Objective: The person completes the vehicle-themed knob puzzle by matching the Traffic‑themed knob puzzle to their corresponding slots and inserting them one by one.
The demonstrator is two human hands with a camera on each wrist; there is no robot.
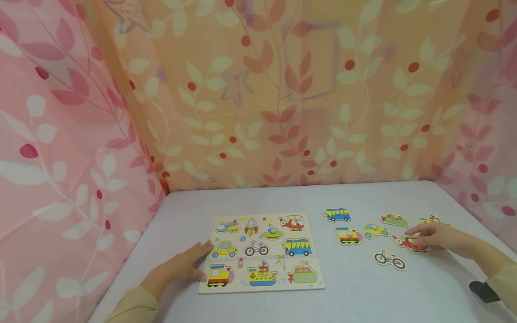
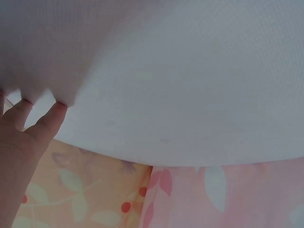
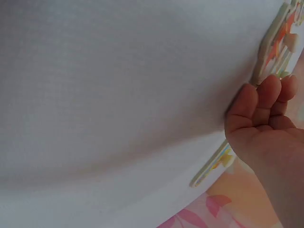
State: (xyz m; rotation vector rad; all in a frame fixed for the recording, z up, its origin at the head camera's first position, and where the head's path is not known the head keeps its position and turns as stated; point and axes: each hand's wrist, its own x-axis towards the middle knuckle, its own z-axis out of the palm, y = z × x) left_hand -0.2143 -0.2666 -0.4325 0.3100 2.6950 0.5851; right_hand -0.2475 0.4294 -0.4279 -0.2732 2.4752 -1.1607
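Toward the right edge of the tabletop [image 1: 355, 291], your right hand [image 1: 442, 237] was over the helicopter [image 1: 417, 246]; its grip could not be determined. Your left hand [image 1: 183, 264], fingers apart, touched the board's [image 1: 276, 249] left edge.

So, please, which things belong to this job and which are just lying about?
Seemingly the job:
- pale rectangular puzzle board
- flat blue bus piece, red-yellow train, yellow car, green submarine, red helicopter, blue bicycle
- partly hidden yellow piece

Seemingly lying about:
- dark unidentifiable object

Curtained booth, w/ leaf-print drapes [image 1: 258, 103] round 3 sides of wht tbl [image 1: 355, 291].
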